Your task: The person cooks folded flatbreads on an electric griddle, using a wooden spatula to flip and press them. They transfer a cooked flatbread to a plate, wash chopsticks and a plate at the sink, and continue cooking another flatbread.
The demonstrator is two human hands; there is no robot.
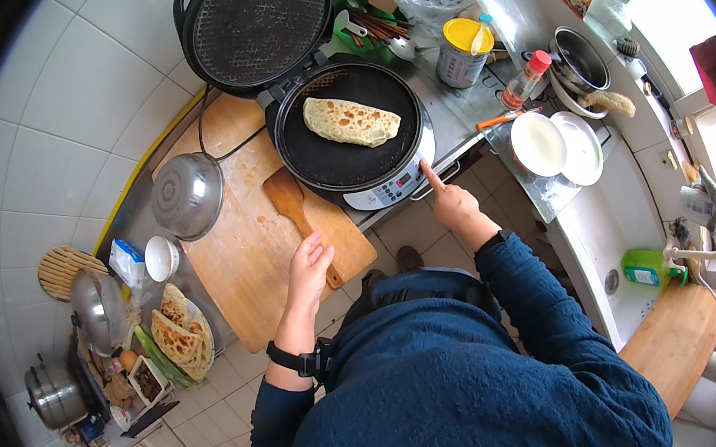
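A folded, browned flatbread (352, 121) lies on the black plate of an electric griddle (352, 165), whose lid (260, 27) stands raised. My right hand (454, 207) has its index finger stretched out, the tip on the right end of the griddle's control panel (387, 189); it holds nothing. My left hand (311, 264) is closed around the handle of a wooden spatula (287, 195). The spatula's blade points towards the griddle, above a small wooden board (348, 244) that lies on a larger wooden board (232, 269).
An upturned metal bowl (188, 197) sits at the large board's left side. Farther left is a plate of flatbreads (180, 337). Right of the griddle stand a yellow-lidded can (465, 55), a red-capped bottle (526, 81) and white plates (538, 144), near the sink (616, 249).
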